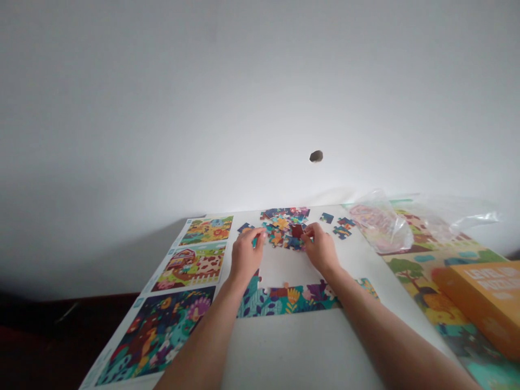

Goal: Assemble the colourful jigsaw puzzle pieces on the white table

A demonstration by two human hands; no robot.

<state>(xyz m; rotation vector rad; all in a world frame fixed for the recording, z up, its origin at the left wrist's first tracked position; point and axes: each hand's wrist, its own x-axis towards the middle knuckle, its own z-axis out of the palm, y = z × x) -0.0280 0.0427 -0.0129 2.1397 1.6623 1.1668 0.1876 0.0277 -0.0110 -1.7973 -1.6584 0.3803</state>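
I'm flanking the puzzle pile [280,223] with my left hand [246,252] and right hand [321,247], seemingly for two-sided access, but cannot tell whether either grip is pinching anything.

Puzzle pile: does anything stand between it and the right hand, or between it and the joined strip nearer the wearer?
Nothing visible: the right hand is at the right edge of the pile; bare tabletop separates pile and strip.
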